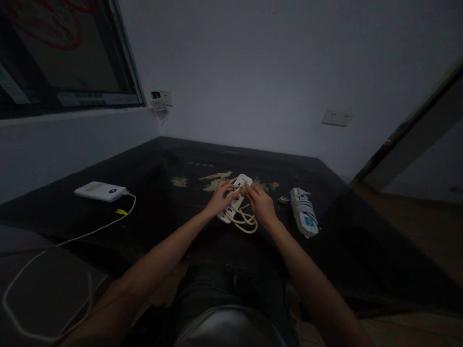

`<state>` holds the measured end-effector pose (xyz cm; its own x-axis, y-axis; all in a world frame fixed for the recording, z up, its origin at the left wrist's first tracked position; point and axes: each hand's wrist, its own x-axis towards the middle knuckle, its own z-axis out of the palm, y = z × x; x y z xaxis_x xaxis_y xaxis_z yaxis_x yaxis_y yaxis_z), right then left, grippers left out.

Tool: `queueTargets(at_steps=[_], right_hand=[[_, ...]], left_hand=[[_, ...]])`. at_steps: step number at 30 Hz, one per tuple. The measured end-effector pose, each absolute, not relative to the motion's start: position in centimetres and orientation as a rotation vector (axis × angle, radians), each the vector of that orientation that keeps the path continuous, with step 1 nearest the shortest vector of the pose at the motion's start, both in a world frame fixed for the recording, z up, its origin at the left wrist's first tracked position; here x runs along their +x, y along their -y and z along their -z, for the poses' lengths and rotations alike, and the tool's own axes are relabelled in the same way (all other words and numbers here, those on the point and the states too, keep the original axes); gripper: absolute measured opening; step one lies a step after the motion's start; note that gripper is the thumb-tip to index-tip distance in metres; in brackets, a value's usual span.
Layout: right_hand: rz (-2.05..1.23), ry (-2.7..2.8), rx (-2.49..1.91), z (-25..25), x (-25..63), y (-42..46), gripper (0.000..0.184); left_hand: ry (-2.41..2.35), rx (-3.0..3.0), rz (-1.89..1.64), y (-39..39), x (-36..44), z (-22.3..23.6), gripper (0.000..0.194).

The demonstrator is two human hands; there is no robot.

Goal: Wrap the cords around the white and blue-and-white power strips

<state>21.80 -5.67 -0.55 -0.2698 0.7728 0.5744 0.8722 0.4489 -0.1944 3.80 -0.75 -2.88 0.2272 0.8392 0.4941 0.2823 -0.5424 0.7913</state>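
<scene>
Cable loops [249, 222] between the hands [219, 198] [262, 204]

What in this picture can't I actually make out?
All in the head view:
- Middle of the loose power strip: partly covered by the left hand, right hand and cream cord.
- The cord's plug: not distinguishable among hands and loops.
- Small round object: too small and dark to identify.
- Tabletop writing: too small and dim to read.
</scene>
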Motion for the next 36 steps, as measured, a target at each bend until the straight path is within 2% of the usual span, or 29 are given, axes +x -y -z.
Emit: queueTargets(at_steps=[7,12,16,23,31,36], right_hand=[[0.025,1.862,-1.287,2.4,22.3,4.5,0.041],[-0.069,1.8,-1.268,2.9,22.7,3.8,0.041],[-0.073,1.791,-1.267,3.0,23.2,3.7,0.038],[-0.143,1.793,-1.197,2.7,23.5,3.5,0.039],[-0.542,1.546,-1.083,2.4,23.4,3.2,0.054],[-0.541,1.522,-1.096,3.0,23.6,2.7,0.048]], left_hand=[[-0.936,1.493,-1.31,1.1,4.1,2.2,0.021],[-0.93,1.19,-1.18,0.9,4.0,2.6,0.036],[-0.866,1.1,-1.055,1.1,4.2,2.9,0.036],[-0.848,0.99,-1.053,0.7,4.1,3.5,0.038],[-0.881,0.889,-1.141,-1.0,2.1,2.6,0.038],[-0.918,0.877,-1.222,-2.1,-1.4,1.2,0.036]])
